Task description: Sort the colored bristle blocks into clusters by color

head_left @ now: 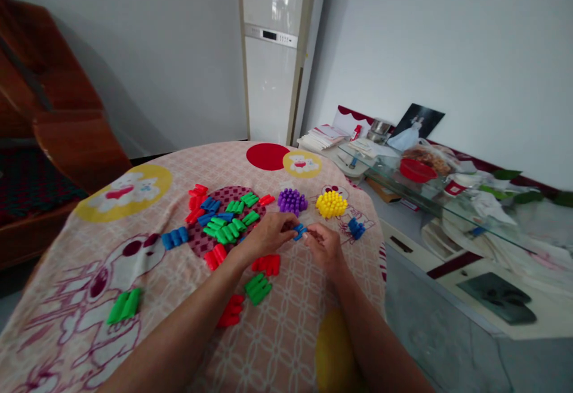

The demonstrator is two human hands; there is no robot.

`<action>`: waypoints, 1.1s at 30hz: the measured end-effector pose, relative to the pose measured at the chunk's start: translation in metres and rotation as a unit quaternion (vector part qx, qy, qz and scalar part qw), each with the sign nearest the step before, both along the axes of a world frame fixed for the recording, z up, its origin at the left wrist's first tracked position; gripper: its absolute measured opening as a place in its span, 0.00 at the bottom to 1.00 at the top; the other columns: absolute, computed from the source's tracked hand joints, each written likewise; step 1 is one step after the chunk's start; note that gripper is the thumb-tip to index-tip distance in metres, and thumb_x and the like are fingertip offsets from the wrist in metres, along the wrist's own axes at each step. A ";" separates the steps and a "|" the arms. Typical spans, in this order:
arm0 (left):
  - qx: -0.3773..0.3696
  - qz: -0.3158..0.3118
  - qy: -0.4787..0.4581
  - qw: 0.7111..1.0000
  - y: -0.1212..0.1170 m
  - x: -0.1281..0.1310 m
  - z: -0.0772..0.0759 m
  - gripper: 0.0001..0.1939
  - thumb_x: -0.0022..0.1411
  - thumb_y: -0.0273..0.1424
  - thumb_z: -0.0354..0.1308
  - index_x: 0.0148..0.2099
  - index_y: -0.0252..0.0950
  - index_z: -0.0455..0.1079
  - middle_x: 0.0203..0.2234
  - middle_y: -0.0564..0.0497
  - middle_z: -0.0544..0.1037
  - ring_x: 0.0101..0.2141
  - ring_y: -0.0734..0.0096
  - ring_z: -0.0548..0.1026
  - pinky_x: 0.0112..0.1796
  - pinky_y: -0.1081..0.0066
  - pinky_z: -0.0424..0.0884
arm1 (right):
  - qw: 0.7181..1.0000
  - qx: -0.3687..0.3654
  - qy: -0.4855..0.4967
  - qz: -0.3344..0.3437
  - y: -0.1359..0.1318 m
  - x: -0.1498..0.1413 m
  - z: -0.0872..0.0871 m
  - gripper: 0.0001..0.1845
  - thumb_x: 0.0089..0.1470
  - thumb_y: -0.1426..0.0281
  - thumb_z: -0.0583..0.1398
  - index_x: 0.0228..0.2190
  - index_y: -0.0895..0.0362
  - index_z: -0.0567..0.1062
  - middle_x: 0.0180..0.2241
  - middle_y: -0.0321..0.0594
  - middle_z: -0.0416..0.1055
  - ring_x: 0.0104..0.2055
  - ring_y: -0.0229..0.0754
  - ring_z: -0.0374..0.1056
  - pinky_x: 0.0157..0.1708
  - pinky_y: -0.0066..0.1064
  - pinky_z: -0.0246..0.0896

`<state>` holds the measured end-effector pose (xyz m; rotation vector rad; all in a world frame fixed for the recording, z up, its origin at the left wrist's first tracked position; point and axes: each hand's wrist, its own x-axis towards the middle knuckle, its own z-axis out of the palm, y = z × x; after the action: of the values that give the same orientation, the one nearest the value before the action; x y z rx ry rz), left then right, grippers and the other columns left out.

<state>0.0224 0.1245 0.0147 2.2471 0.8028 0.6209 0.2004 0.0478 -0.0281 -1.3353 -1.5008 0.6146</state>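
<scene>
My left hand (pixel 267 235) and my right hand (pixel 325 243) meet over the middle of the table, and both pinch a small blue plastic block piece (pixel 299 231) between their fingertips. Just beyond the hands sit a purple studded cluster (pixel 292 200) and a yellow studded cluster (pixel 331 203). A pile of green, blue and red blocks (pixel 224 217) lies left of my left hand. Red blocks (pixel 267 263) and green blocks (pixel 258 288) lie below my left wrist.
The round table wears a pink cartoon-print cloth (pixel 134 243). More blue blocks (pixel 357 227) lie to the right, green blocks (pixel 124 306) at the near left. A cluttered glass-topped cabinet (pixel 430 196) stands right, a tall white air conditioner (pixel 273 52) behind, a wooden bench (pixel 58 136) left.
</scene>
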 end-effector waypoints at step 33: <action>0.000 -0.017 0.017 1.000 -0.006 0.006 0.000 0.10 0.58 0.27 0.57 0.41 0.34 0.76 0.29 0.50 0.78 0.30 0.71 0.73 0.32 0.74 0.64 | 1.000 0.021 -0.022 -0.007 -0.002 0.007 0.009 0.08 0.49 0.65 0.61 0.29 0.57 0.76 0.25 0.36 0.73 0.27 0.39 0.67 0.27 0.29 0.62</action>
<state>0.0287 0.1186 0.0142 2.2724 0.7809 0.5678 0.2072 0.0463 -0.0188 -1.3348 -1.5304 0.5452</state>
